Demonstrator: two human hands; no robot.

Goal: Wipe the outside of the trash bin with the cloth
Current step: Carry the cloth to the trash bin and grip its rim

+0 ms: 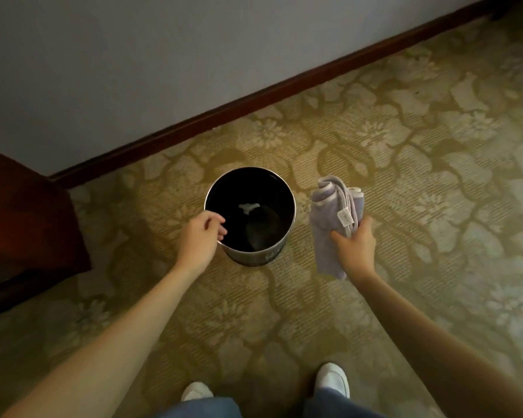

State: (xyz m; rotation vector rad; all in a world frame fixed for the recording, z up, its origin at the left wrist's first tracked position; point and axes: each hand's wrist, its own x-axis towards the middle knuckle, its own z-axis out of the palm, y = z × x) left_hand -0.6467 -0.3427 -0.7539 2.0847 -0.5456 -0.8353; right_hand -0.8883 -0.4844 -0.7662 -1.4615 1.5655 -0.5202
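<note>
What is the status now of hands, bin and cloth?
Left hand at rim of trash bin, grip unclear. Right hand holds cloth beside bin, not touching. Nothing in the way.

A silver metal trash bin [255,257] with a black inside stands on an olive and pale beige carpet [405,152] patterned with flowers and leaves. The cloth [329,224] is lavender with a white tag. The wall [163,55] is grey-white with a dark red-brown baseboard [284,92]. White shoes [332,380], blue jeans [200,408].

No legible text; cloth [332,218] tag unreadable
</note>
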